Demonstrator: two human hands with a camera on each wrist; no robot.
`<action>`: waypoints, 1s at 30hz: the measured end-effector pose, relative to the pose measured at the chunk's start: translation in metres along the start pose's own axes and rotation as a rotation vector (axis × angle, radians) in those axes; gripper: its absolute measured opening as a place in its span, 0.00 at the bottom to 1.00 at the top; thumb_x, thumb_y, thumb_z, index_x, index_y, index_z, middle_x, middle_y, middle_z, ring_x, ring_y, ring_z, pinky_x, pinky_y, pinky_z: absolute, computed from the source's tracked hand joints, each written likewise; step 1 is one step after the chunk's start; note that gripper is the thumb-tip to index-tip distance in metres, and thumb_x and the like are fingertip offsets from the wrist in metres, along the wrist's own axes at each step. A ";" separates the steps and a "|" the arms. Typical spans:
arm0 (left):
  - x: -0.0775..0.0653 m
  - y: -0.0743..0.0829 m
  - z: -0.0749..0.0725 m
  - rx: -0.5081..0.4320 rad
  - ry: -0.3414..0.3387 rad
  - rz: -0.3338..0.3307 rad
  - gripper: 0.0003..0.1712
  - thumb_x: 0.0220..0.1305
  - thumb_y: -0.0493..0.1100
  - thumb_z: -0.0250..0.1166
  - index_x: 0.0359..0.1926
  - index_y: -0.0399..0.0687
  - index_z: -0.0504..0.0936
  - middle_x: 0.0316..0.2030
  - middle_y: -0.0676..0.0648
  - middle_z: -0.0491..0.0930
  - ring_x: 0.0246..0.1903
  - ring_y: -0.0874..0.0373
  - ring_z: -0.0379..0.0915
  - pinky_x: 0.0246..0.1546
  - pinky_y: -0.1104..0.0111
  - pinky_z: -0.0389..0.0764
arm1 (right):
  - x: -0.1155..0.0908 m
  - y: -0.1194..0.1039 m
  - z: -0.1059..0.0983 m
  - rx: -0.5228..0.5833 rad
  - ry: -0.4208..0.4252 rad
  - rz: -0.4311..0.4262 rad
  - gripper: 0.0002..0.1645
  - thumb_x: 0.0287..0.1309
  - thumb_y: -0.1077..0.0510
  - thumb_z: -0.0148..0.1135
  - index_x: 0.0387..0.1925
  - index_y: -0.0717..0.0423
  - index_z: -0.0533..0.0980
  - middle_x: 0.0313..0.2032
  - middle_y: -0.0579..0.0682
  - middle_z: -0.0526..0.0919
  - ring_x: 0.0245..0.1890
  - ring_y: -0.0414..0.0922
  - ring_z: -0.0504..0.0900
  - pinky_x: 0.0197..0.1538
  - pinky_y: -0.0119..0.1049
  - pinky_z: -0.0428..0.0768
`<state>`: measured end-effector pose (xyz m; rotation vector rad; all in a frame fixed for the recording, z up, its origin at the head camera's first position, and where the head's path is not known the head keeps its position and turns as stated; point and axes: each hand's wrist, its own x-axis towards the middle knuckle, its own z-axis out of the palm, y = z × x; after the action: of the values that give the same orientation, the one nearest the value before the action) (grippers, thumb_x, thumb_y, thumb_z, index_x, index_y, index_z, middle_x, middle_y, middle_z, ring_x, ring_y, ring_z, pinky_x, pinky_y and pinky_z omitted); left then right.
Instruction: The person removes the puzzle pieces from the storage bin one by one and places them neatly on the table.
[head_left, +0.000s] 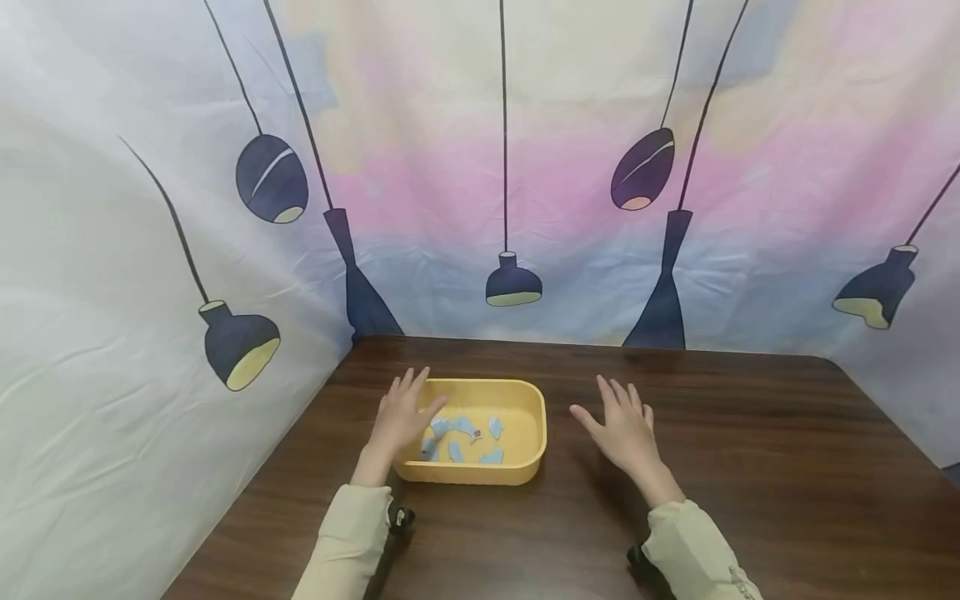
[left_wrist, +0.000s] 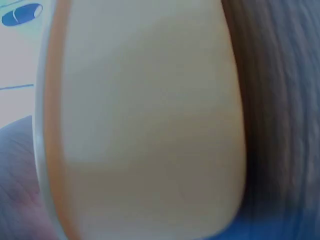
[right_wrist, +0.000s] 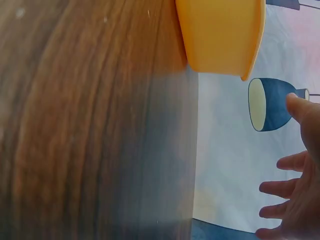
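Observation:
A yellow rectangular tub [head_left: 480, 473] sits on the brown table, left of the middle. Several pale blue, irregular flat pieces [head_left: 454, 452] lie scattered on its floor; one of them has a small reddish mark. My left hand [head_left: 397, 421] is over the tub's left side with fingers spread, and I cannot tell whether it touches the rim. The left wrist view is filled by the tub's outer wall [left_wrist: 150, 110], close and blurred. To the right of the tub, my right hand [head_left: 624, 429] is held apart from it, fingers straight and spread, with nothing in it.
The dark wood-grain table [head_left: 780, 467] extends to both sides and in front of the tub. Behind it hangs a pastel cloth backdrop [head_left: 570, 208] printed with dark lamps. A dark wrist device [head_left: 401, 521] sits at the left sleeve's cuff.

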<state>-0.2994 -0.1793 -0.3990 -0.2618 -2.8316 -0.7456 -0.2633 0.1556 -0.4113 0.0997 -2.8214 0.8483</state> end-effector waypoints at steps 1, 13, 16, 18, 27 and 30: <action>0.000 -0.003 -0.001 -0.004 -0.001 -0.006 0.40 0.68 0.56 0.57 0.74 0.41 0.57 0.72 0.28 0.52 0.71 0.26 0.45 0.66 0.33 0.52 | 0.001 -0.001 0.000 0.001 0.002 -0.004 0.49 0.66 0.34 0.50 0.75 0.60 0.51 0.72 0.68 0.55 0.74 0.69 0.45 0.69 0.71 0.47; 0.000 -0.027 -0.005 -0.050 0.053 -0.104 0.35 0.67 0.47 0.59 0.70 0.35 0.63 0.60 0.24 0.65 0.59 0.28 0.66 0.55 0.40 0.71 | 0.007 -0.022 0.012 0.251 0.012 -0.048 0.39 0.66 0.46 0.56 0.70 0.63 0.61 0.67 0.67 0.66 0.68 0.65 0.64 0.66 0.62 0.66; -0.001 -0.032 -0.005 -0.062 0.063 -0.120 0.32 0.66 0.44 0.60 0.67 0.33 0.65 0.55 0.26 0.69 0.51 0.33 0.72 0.50 0.43 0.75 | 0.009 -0.033 0.017 0.338 0.028 -0.069 0.35 0.65 0.50 0.59 0.67 0.64 0.64 0.62 0.66 0.72 0.63 0.62 0.71 0.62 0.57 0.72; -0.001 -0.034 -0.005 -0.071 0.072 -0.134 0.30 0.66 0.42 0.59 0.66 0.33 0.67 0.52 0.27 0.71 0.46 0.35 0.74 0.47 0.45 0.77 | 0.010 -0.040 0.021 0.401 0.038 -0.076 0.33 0.63 0.53 0.61 0.65 0.65 0.67 0.58 0.66 0.76 0.58 0.61 0.76 0.59 0.53 0.76; 0.000 -0.040 -0.003 -0.138 0.115 -0.181 0.23 0.63 0.35 0.54 0.59 0.36 0.75 0.51 0.31 0.79 0.35 0.46 0.78 0.34 0.56 0.79 | 0.012 -0.069 0.041 0.573 -0.022 -0.066 0.31 0.60 0.57 0.65 0.62 0.63 0.70 0.53 0.62 0.80 0.50 0.56 0.82 0.52 0.48 0.81; 0.002 -0.040 0.000 -0.166 0.137 -0.196 0.23 0.61 0.35 0.54 0.58 0.37 0.76 0.48 0.32 0.81 0.33 0.48 0.78 0.33 0.59 0.78 | 0.012 -0.076 0.047 0.602 -0.065 -0.065 0.31 0.59 0.58 0.65 0.62 0.62 0.70 0.53 0.61 0.80 0.50 0.56 0.82 0.51 0.47 0.82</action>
<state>-0.3099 -0.2137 -0.4170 0.0427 -2.6949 -1.0003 -0.2741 0.0662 -0.4060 0.3046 -2.4988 1.6682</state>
